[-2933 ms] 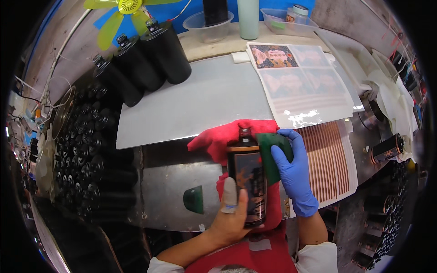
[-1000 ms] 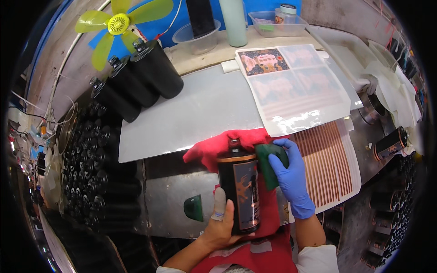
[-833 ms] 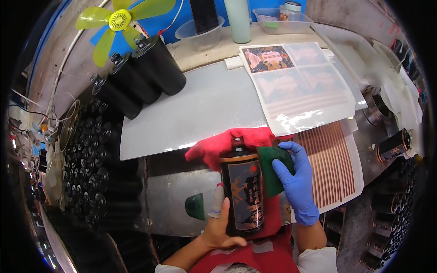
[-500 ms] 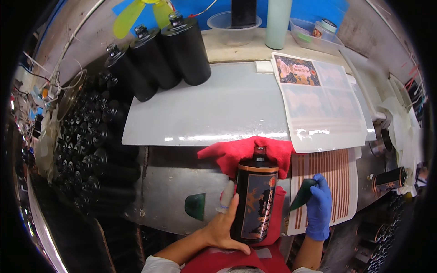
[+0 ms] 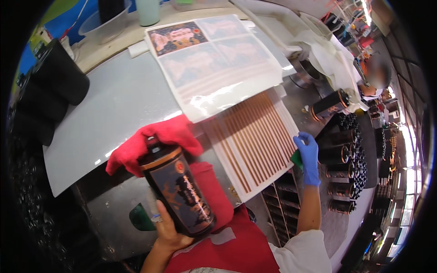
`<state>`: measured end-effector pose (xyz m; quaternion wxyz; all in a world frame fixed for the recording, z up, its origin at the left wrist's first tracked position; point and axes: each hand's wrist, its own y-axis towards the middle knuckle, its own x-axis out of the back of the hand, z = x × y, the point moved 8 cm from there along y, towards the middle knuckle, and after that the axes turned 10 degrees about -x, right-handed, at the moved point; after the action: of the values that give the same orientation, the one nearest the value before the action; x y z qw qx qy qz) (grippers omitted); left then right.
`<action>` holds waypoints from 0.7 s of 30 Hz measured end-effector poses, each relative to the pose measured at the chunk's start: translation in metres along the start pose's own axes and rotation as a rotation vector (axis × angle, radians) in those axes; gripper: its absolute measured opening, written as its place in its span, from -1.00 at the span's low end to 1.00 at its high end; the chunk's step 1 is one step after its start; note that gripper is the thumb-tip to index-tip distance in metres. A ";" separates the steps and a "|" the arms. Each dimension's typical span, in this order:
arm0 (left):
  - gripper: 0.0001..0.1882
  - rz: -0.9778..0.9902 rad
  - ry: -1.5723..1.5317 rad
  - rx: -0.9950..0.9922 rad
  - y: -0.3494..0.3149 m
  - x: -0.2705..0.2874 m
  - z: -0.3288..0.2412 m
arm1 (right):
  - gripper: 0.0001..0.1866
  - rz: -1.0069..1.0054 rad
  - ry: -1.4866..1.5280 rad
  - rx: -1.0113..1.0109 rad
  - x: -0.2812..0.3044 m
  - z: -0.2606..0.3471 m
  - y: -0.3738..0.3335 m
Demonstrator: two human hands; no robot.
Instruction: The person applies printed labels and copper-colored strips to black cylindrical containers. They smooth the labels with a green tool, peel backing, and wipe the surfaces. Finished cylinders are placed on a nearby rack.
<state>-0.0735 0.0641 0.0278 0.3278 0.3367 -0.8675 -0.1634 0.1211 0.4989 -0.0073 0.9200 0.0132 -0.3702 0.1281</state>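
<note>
A black bottle (image 5: 182,193) with an orange band and a dark decorated panel leans on a red cloth (image 5: 157,134). My bare left hand (image 5: 167,230) is closed on its lower left side, with a pale cover on one finger. My blue-gloved right hand (image 5: 308,154) is out to the right, fingers pinched together at the edge of a sheet of copper-brown strips (image 5: 255,141). A green scraper (image 5: 296,159) sticks out from that hand, mostly hidden by it. Whether the fingertips touch the sheet I cannot tell. Another green scraper (image 5: 142,217) lies on the metal table left of the bottle.
A printed decal sheet (image 5: 218,68) overlaps the striped one. Black bottles (image 5: 57,75) stand at the far left. One decorated bottle (image 5: 330,104) lies beyond my right hand, with several more (image 5: 339,170) racked at right. Another person (image 5: 375,75) is in the background.
The view has swung right, so the table appears shifted left and tilted. My right hand has moved to the striped sheet's outer edge with the scraper. My left hand still holds the bottle.
</note>
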 end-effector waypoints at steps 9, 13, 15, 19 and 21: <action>0.18 -0.046 0.175 0.036 0.019 0.012 -0.018 | -0.27 0.160 -0.293 0.058 -0.053 0.031 0.072; 0.16 -0.108 0.117 0.122 0.013 0.013 -0.017 | -0.59 0.305 -0.242 0.062 -0.062 0.020 0.112; 0.16 -0.101 0.139 0.136 0.016 0.012 -0.021 | -0.68 0.387 -0.133 0.047 -0.061 0.011 0.121; 0.15 -0.079 0.165 0.086 0.021 0.007 -0.024 | -0.75 0.441 0.338 -0.171 -0.053 -0.009 0.123; 0.11 -0.059 0.224 0.018 0.032 0.009 -0.032 | -0.75 0.543 0.542 -0.320 -0.051 0.011 0.095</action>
<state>-0.0724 0.0786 0.0714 0.4147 0.3811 -0.8166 -0.1262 0.0549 0.5783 -0.0412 0.9073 -0.2624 -0.1199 0.3059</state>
